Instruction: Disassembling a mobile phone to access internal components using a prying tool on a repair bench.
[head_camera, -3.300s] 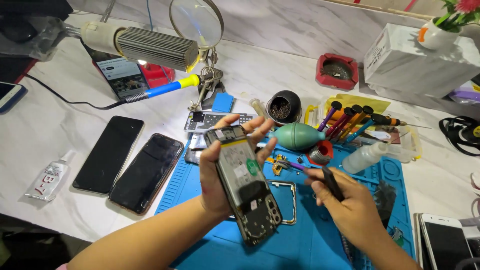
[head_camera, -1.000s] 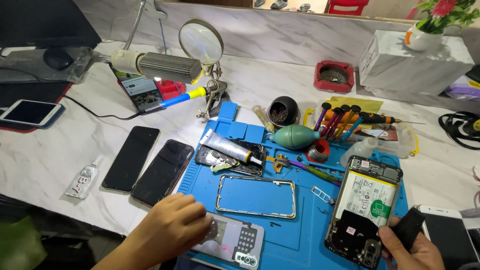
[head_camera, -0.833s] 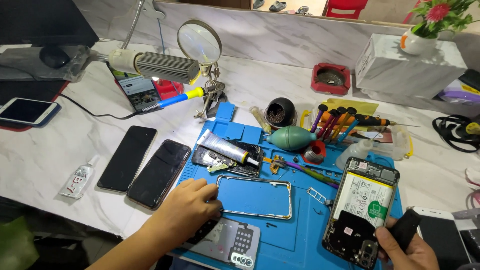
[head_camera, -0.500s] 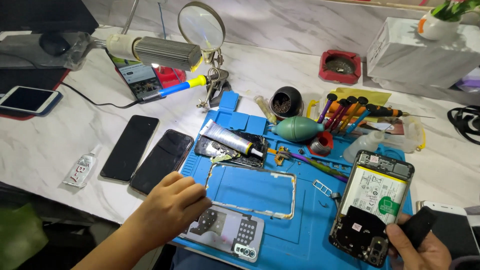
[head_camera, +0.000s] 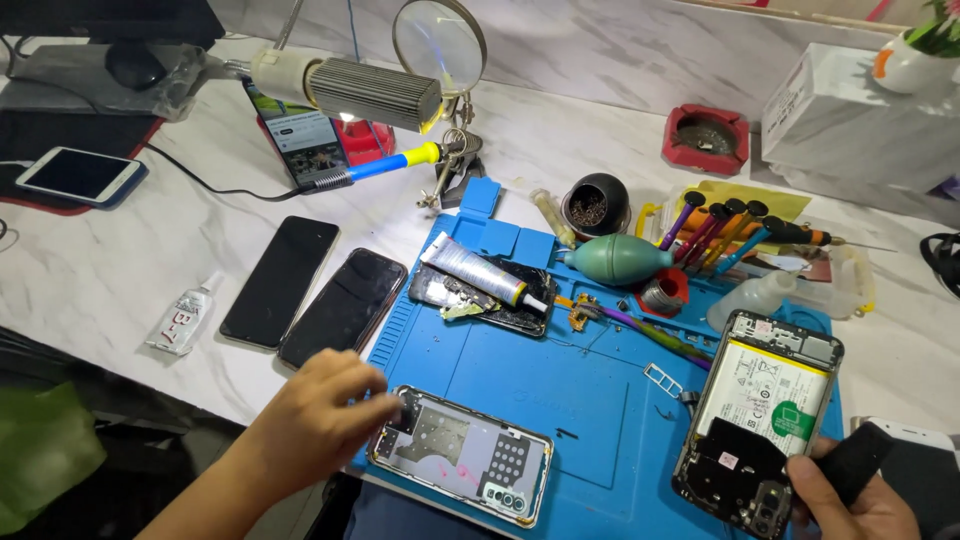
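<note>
left hand fingertips pinching corner of phone back cover | right hand closed on black tool, beside opened phone | cover probably thin, light, bendy; grip edges

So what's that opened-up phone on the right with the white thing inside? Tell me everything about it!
The opened phone lies flat, insides up, on the right end of the blue work mat, tilted a little. Its back cover is off. A big white battery with a green sticker fills the middle; dark circuit parts and shields sit above and below it, with small camera lenses near the bottom. The frame looks like dark metal or plastic. The right hand touches its lower corner while holding a black tool.
</note>
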